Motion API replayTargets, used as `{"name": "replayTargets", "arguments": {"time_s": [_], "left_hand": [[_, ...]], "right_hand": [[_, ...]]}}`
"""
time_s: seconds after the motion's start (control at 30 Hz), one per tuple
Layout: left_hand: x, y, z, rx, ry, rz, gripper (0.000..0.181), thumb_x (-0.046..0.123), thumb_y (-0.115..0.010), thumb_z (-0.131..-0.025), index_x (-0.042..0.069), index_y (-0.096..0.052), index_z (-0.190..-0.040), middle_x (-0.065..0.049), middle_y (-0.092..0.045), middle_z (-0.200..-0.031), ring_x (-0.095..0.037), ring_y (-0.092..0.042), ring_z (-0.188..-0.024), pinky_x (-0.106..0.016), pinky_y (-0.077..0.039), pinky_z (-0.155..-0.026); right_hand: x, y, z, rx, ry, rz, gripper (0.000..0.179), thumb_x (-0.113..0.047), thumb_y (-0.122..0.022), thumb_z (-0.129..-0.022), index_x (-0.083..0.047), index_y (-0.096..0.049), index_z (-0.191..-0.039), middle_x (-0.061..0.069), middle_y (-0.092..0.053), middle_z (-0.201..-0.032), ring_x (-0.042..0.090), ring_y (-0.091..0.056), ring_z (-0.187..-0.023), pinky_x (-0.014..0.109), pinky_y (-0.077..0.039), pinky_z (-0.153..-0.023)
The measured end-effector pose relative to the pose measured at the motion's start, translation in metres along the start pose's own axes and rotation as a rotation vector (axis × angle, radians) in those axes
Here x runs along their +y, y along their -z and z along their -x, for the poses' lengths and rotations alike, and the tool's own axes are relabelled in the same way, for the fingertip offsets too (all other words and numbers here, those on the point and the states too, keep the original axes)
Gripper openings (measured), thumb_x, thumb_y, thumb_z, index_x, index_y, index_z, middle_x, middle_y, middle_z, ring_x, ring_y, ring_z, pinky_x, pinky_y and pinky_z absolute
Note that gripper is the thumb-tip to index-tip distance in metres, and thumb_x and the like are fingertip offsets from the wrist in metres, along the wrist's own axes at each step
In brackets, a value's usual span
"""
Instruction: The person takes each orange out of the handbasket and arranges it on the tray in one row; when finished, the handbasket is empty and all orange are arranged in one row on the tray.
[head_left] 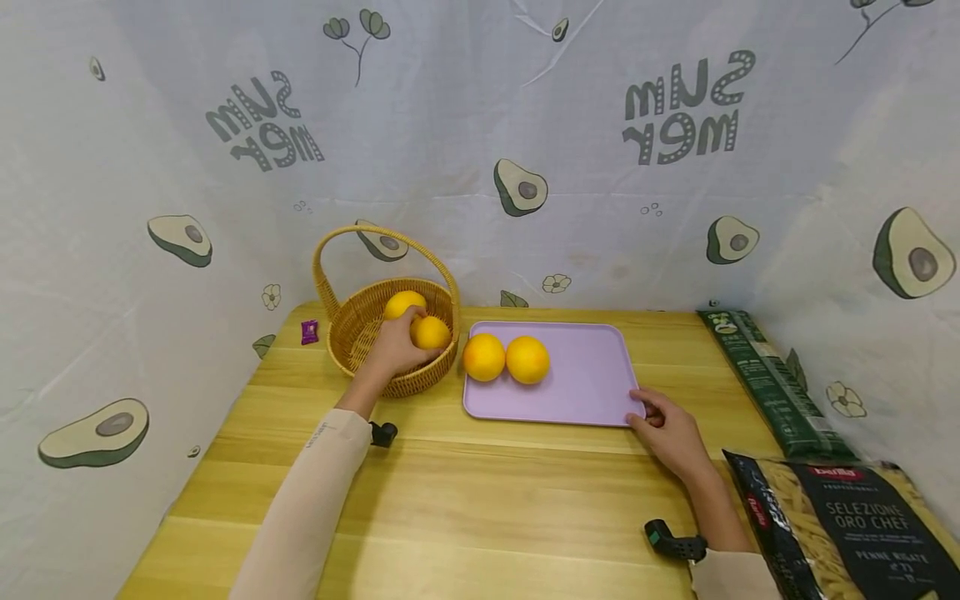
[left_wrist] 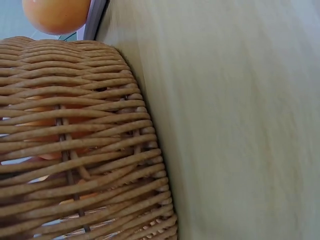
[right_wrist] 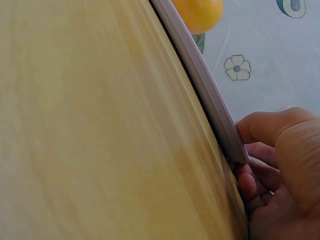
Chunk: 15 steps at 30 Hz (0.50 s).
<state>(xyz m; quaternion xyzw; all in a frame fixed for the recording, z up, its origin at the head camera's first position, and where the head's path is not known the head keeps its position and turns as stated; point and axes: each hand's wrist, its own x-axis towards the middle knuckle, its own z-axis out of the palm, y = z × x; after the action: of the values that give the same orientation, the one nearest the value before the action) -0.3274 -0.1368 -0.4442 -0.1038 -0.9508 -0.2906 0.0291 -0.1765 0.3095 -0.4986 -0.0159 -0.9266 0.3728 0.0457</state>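
Note:
My left hand (head_left: pixel 393 346) reaches into the wicker basket (head_left: pixel 414 382), fingers and thumb curled round an orange (head_left: pixel 432 333). Another orange (head_left: pixel 403 302) lies behind it in the basket. In the left wrist view the basket's woven wall (left_wrist: pixel 75 120) hides most of that hand. To the right of the basket sits a lilac tray (head_left: pixel 588 367), with two oranges (head_left: pixel 483 357) (head_left: pixel 528 360) side by side on its left part. My right hand (head_left: pixel 670 433) pinches the tray's front right corner, thumb on the rim and fingers beneath it in the right wrist view.
A small purple wrapped sweet (head_left: pixel 309 332) lies left of the basket. On the right are a long green packet (head_left: pixel 776 387) and a bag of penne pasta (head_left: pixel 847 525). The basket's tall handle (head_left: pixel 382 231) arches over its opening. A printed curtain (head_left: pixel 450 167) hangs behind the wooden table (head_left: pixel 480 508).

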Motion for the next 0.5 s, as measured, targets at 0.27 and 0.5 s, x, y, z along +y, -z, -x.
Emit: {"name": "replayTargets", "arguments": {"time_s": [0.27,0.5], "left_hand": [[-0.002,0.012,0.013,0.035,-0.018,0.049,0.089,0.05,-0.087,-0.076,0.011,-0.051,-0.148,-0.018,-0.058,-0.142,-0.044,-0.049,-0.132,-0.059,-0.05,-0.102],[-0.007,0.022,0.026,0.115,-0.053,0.072,0.092,0.056,-0.086,-0.076,0.011,-0.052,-0.149,-0.018,-0.06,-0.141,-0.044,-0.053,-0.13,-0.056,-0.053,-0.099]], "right_hand": [[0.0,0.0,0.0,-0.006,-0.004,0.002,0.051,-0.024,-0.068,-0.1,0.001,-0.057,-0.143,0.017,-0.061,-0.11,0.019,-0.052,-0.089,0.019,-0.042,-0.073],[0.001,-0.001,0.0,0.001,-0.002,0.002,0.051,-0.025,-0.068,-0.1,0.001,-0.058,-0.143,0.016,-0.06,-0.108,0.018,-0.051,-0.088,0.018,-0.041,-0.073]]}}
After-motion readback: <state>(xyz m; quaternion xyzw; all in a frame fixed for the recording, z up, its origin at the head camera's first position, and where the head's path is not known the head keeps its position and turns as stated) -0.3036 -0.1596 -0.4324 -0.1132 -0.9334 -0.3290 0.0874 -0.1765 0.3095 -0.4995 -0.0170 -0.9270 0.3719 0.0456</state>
